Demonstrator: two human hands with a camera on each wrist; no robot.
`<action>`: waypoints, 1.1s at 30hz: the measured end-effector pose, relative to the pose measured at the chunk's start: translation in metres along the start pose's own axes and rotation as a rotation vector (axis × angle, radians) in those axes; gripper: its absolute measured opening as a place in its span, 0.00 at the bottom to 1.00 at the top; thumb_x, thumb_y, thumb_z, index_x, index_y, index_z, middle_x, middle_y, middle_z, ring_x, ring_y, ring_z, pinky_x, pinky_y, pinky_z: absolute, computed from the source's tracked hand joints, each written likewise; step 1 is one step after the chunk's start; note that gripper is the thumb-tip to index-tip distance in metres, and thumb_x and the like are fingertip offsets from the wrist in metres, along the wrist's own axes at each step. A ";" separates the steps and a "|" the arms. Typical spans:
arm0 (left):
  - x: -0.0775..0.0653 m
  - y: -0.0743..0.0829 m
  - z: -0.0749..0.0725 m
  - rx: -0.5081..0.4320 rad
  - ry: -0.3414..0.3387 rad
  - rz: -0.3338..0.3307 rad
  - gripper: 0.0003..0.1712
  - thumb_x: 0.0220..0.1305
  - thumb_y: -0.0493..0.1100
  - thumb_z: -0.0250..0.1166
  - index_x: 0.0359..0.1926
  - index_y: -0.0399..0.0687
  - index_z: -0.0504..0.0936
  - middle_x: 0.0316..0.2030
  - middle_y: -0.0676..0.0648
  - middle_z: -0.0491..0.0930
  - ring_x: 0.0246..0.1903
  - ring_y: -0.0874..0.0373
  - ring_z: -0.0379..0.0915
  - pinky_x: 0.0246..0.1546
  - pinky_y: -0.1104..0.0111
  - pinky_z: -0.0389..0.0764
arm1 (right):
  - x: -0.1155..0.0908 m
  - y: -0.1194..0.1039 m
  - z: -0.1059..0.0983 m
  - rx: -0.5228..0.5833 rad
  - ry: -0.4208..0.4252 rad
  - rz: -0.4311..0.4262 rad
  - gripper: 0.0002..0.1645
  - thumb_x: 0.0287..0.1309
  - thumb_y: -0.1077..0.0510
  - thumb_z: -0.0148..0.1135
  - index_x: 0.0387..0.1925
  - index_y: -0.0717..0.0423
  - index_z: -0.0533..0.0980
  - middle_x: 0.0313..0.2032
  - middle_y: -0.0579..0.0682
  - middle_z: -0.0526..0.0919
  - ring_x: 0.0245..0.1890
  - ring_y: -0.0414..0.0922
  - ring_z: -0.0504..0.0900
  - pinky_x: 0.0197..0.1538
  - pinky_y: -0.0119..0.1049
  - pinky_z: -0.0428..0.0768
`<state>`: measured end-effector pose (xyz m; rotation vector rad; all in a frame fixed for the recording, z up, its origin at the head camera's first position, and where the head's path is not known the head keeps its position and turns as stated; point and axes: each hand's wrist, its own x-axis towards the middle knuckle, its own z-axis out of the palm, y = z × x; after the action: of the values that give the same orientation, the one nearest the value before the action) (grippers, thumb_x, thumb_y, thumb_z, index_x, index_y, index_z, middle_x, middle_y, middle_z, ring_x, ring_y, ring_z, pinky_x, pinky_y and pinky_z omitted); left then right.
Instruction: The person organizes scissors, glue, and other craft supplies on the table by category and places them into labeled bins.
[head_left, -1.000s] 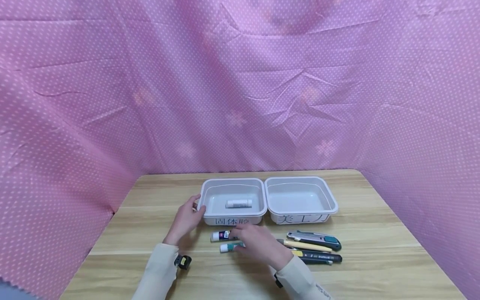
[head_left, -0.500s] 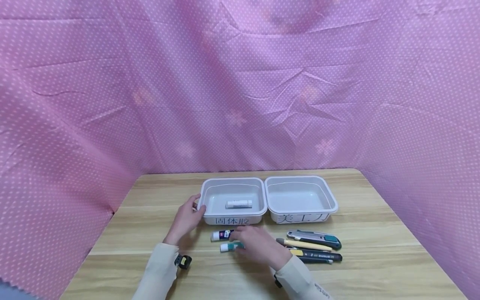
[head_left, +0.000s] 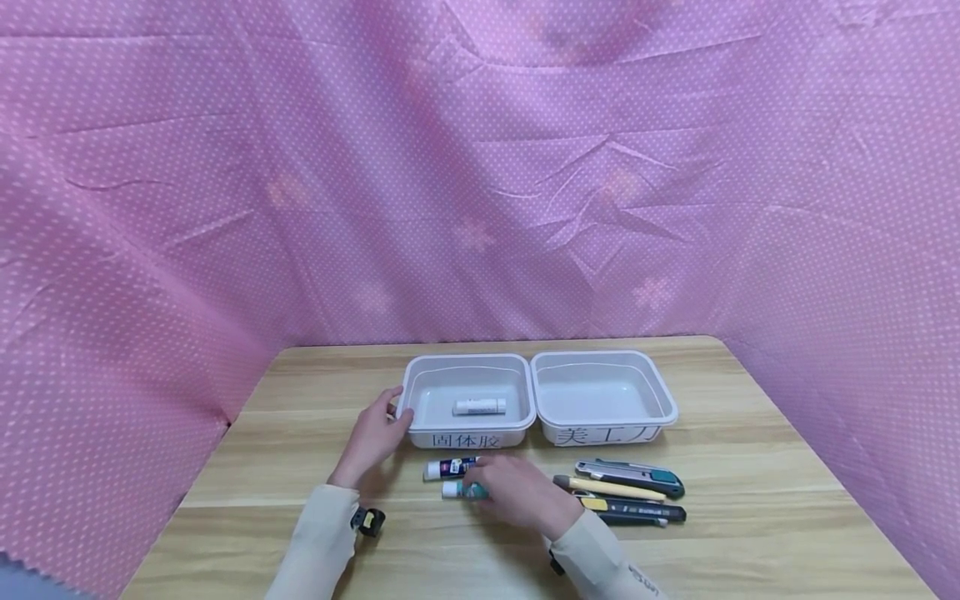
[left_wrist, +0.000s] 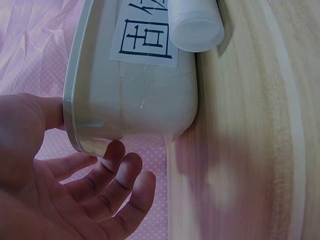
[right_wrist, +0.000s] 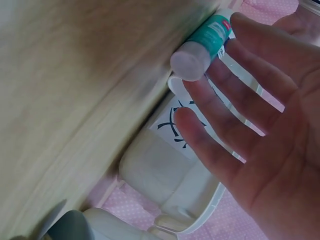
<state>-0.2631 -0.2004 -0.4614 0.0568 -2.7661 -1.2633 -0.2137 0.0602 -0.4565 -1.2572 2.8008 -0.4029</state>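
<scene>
My left hand holds the left end of a white plastic bin with a Chinese label. Its thumb is on the rim and its fingers curve below the lip, as the left wrist view shows. A white glue stick lies inside that bin. In front of it, my right hand reaches over a green glue stick with white ends, which lies on the table. Thumb and fingertips are right at its sides, the fingers mostly straight. Just behind lies a navy glue stick, its right end hidden by the hand.
A second white bin, also labelled, stands against the first on the right. Several utility knives lie in front of it, among them a grey-green one, a yellow one and a black one. A pink dotted cloth hangs around the wooden table.
The green glue stick has shifted slightly back toward the navy one, with my right fingers moving a little at it. My left hand has stayed on the bin.
</scene>
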 end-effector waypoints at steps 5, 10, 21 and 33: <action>0.000 0.001 0.000 0.004 0.004 -0.003 0.33 0.72 0.46 0.60 0.74 0.40 0.66 0.44 0.40 0.80 0.40 0.51 0.78 0.40 0.63 0.80 | 0.001 0.001 0.002 -0.007 -0.004 0.010 0.17 0.54 0.58 0.76 0.47 0.43 0.85 0.44 0.41 0.86 0.41 0.36 0.82 0.48 0.34 0.82; 0.000 0.001 0.000 0.001 0.006 0.013 0.33 0.72 0.45 0.61 0.73 0.38 0.67 0.42 0.40 0.81 0.39 0.51 0.78 0.40 0.62 0.81 | 0.002 0.000 0.005 -0.001 -0.039 0.036 0.15 0.53 0.61 0.75 0.42 0.42 0.83 0.38 0.39 0.85 0.35 0.34 0.79 0.41 0.31 0.81; -0.001 0.000 0.001 -0.003 0.013 0.009 0.32 0.72 0.45 0.61 0.73 0.38 0.67 0.41 0.40 0.80 0.39 0.51 0.78 0.38 0.64 0.80 | -0.001 0.000 0.001 0.044 -0.066 0.072 0.15 0.50 0.64 0.75 0.35 0.44 0.78 0.31 0.37 0.79 0.29 0.34 0.72 0.37 0.29 0.76; -0.002 0.002 -0.001 -0.001 0.015 0.022 0.33 0.72 0.45 0.61 0.73 0.38 0.67 0.41 0.40 0.81 0.41 0.51 0.79 0.43 0.59 0.82 | 0.000 0.001 0.004 0.038 -0.071 0.083 0.14 0.51 0.60 0.77 0.35 0.45 0.78 0.31 0.38 0.78 0.29 0.33 0.72 0.36 0.29 0.76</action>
<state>-0.2610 -0.1997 -0.4592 0.0348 -2.7459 -1.2537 -0.2136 0.0603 -0.4611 -1.1207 2.7610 -0.3966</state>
